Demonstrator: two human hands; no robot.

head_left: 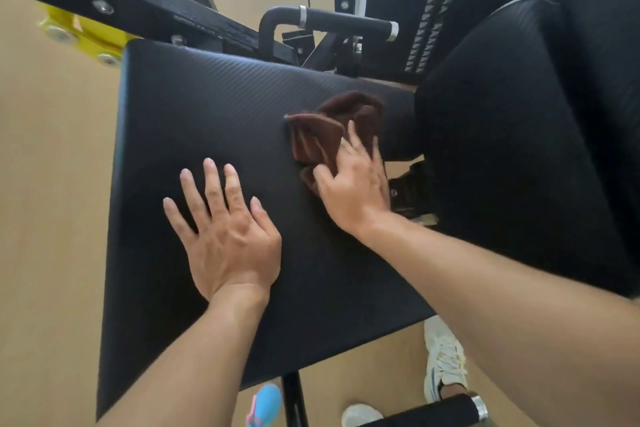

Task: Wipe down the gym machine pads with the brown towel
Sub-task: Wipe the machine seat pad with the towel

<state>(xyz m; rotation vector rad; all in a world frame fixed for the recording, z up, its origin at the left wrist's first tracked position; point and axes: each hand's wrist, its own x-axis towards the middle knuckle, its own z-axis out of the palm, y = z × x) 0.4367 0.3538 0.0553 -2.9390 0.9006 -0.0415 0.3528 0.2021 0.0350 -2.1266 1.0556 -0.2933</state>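
Two hands on seat pad (214,121): left hand (225,236) flat, fingers (211,180) spread; right hand (353,184) pressing bunched brown towel (325,135) near far right edge. Could slip off, missing corners.

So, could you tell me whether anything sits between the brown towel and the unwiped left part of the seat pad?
Only the left hand, which lies flat and spread on the seat pad to the left of the brown towel under the right hand. The far-left stretch above that hand looks bare.
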